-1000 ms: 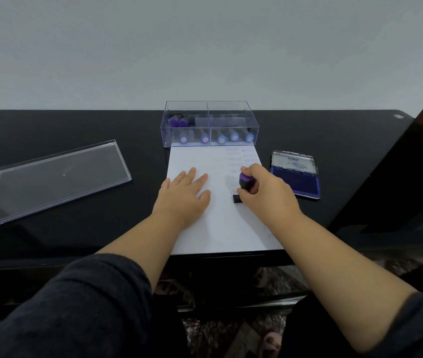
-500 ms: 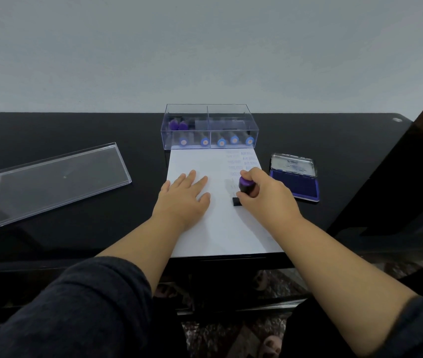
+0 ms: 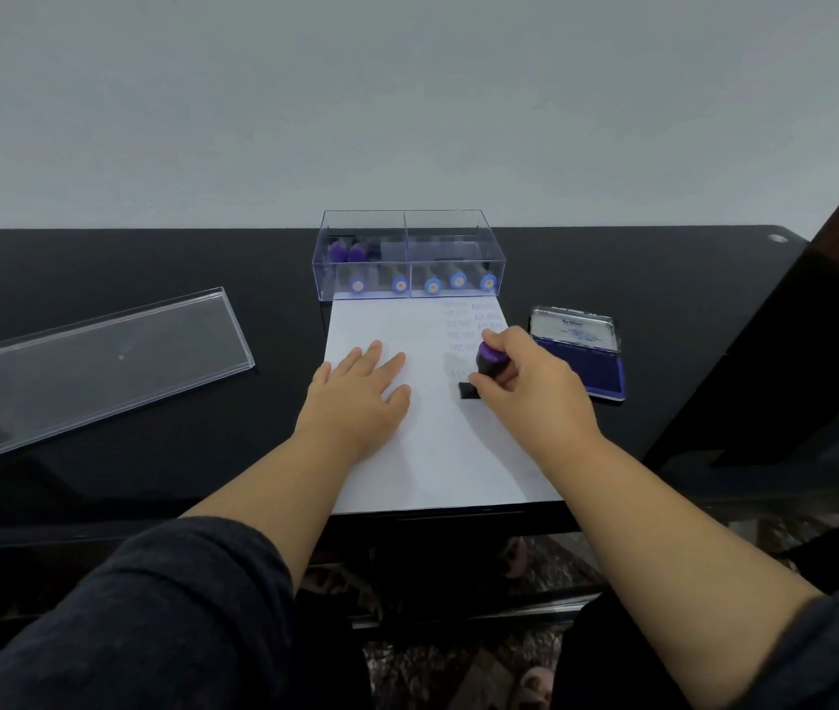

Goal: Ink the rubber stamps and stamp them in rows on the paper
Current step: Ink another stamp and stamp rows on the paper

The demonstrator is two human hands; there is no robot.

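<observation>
A white sheet of paper [image 3: 438, 453] lies on the black table, with two columns of faint blue stamp marks [image 3: 474, 325] at its upper right. My right hand [image 3: 530, 392] grips a purple-topped rubber stamp [image 3: 489, 358]; its black base [image 3: 469, 391] sits on the paper below the left column. My left hand [image 3: 356, 397] rests flat on the paper with fingers spread. To the right of the sheet lies an open blue ink pad [image 3: 581, 361].
A clear plastic box [image 3: 410, 233] with several more stamps stands at the paper's far edge. Its clear lid [image 3: 100, 371] lies flat at the left. A dark panel [image 3: 791, 361] rises at the right. The table's front edge [image 3: 253, 525] runs just below the paper.
The right hand and stamp stay at nearly the same spot on the paper, base still down. The left hand has not moved.
</observation>
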